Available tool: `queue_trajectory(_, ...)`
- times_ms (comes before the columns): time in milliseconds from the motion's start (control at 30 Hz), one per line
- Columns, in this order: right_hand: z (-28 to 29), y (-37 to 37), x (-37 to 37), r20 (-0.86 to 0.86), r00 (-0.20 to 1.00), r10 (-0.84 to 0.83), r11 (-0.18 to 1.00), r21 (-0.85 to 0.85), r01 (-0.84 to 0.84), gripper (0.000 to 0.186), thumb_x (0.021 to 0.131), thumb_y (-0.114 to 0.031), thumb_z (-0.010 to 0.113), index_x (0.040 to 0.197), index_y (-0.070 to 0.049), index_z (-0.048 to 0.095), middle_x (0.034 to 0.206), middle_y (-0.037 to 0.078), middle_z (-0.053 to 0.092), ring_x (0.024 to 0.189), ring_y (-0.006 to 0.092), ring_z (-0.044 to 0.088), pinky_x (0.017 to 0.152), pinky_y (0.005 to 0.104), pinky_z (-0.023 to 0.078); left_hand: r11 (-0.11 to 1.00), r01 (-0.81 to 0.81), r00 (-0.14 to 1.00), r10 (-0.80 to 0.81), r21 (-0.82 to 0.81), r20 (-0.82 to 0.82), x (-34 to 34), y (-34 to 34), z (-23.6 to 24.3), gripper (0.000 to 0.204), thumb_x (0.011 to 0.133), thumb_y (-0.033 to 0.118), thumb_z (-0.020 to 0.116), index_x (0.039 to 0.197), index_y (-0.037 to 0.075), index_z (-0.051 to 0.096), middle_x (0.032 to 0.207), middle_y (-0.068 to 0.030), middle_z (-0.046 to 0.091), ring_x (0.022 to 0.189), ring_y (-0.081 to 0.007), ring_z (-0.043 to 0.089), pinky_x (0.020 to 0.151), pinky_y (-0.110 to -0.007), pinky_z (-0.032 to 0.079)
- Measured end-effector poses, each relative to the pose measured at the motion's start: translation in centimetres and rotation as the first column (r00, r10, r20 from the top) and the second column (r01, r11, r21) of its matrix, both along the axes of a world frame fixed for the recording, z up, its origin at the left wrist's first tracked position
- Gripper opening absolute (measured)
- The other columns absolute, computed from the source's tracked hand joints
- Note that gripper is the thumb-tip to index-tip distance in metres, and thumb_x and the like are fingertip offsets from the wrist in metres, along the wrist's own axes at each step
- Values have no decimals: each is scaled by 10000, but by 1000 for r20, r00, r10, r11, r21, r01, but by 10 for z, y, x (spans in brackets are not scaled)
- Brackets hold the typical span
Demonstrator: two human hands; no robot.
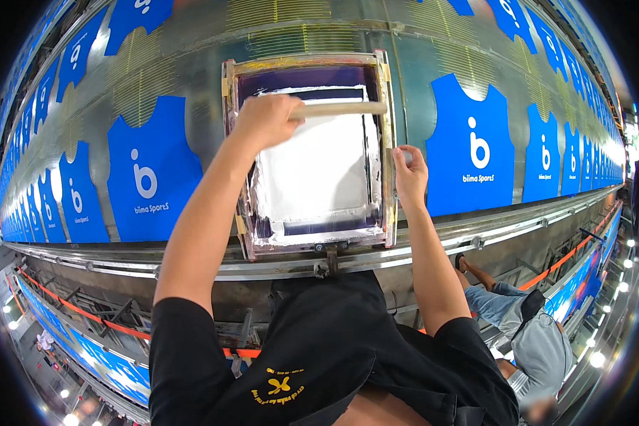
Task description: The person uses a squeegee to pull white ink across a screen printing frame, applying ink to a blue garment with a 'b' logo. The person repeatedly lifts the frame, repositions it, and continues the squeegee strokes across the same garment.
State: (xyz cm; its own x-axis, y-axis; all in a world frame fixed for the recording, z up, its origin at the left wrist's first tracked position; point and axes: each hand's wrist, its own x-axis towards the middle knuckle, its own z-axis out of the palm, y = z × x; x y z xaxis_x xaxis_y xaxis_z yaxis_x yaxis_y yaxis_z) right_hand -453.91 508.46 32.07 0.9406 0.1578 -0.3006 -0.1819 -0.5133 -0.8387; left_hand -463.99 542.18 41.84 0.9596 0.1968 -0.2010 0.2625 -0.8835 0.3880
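Note:
A screen-printing frame [388, 199] holds white ink [312, 163] on its mesh, ringed by dark purple. My left hand [270, 119] is closed on the end of a long beige squeegee [344, 108], which lies crosswise over the upper part of the ink. My right hand [410, 170] is curled with thumb and fingers close together beside the frame's right edge; what it grips, if anything, I cannot make out. Blue vest-shaped fabric pieces with white prints lie either side, the nearest at left [147, 199] and at right [447, 156].
The long printing table [405, 42] carries rows of more blue pieces. A metal rail [440, 231] runs along its near edge. A co-worker [539, 341] in grey is behind me at lower right. Another table [99, 355] with blue pieces stands at lower left, and a distant person [46, 344] beside it.

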Motion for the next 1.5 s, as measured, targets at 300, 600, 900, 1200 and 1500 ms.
queue_trajectory(300,49,74,48,641,707,300,953,-238,-188,451,929,-442,819,1159,-63,740,1167,175,720,1216,351,616,1060,467,448,993,27,985,-8,111,-171,45,35,-21,352,904,424,778,978,82,814,889,-149,783,884,-355,757,818,-482,604)
queue_trajectory(600,59,156,73,182,458,870,450,-674,-586,328,853,-429,870,946,-128,780,839,68,753,867,318,736,750,457,585,995,-56,982,70,84,-173,31,14,-23,343,875,430,795,914,89,809,847,-140,777,863,-349,762,798,-483,611)
queue_trajectory(900,49,-16,-101,364,387,847,530,-532,-660,438,695,-116,869,1103,-127,710,1063,42,735,964,265,687,889,425,512,988,-152,976,149,-7,-157,-163,-150,-38,562,770,178,826,1315,124,699,1237,-84,757,1150,-298,726,936,-467,607)
queue_trajectory(1200,83,-76,-154,238,358,903,430,-508,-747,536,713,-83,802,1237,-87,694,1277,55,698,1178,280,647,1042,447,495,995,-103,995,102,4,21,-224,-210,-5,547,773,164,837,1288,35,707,1232,-128,758,1151,-319,726,996,-455,582)
queue_trajectory(1500,90,75,18,361,391,847,532,-585,-612,323,874,-411,840,874,-131,679,828,62,669,795,308,692,703,457,559,998,35,971,-23,48,-237,-32,-33,16,507,891,626,748,906,120,776,871,-138,777,843,-344,766,770,-482,606)
